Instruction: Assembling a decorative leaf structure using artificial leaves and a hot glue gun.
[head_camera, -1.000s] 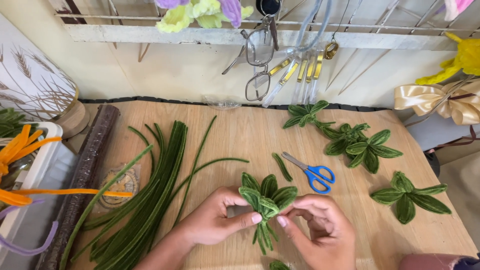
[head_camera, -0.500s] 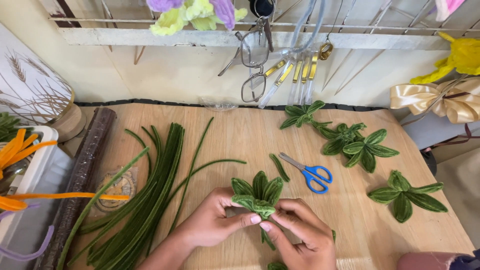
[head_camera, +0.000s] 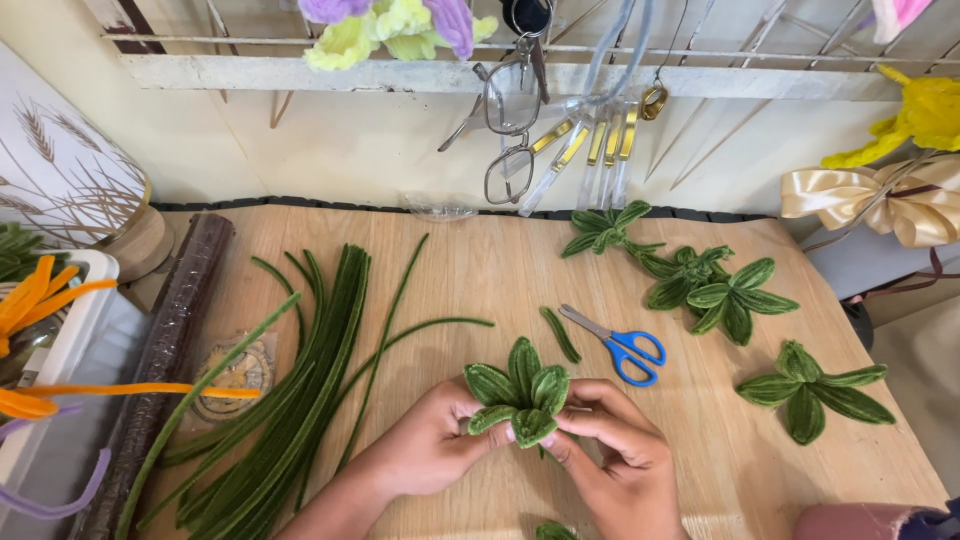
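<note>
Both hands, left (head_camera: 425, 450) and right (head_camera: 615, 450), pinch a leaf cluster (head_camera: 520, 390), fingers pressed at its base. Three finished clusters (head_camera: 720, 285) far right; many stems (head_camera: 290, 390) unused left.

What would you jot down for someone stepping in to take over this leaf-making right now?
Left hand and right hand both pinch one green pipe-cleaner leaf cluster over the wooden table, leaves up.
Done: three finished leaf clusters lie to the right, near and.
Blue scissors lie shut beside the hands; a short green offcut next to them.
Left: the cluster in hand; a bundle of straight green stems lies unused on the left.
</note>
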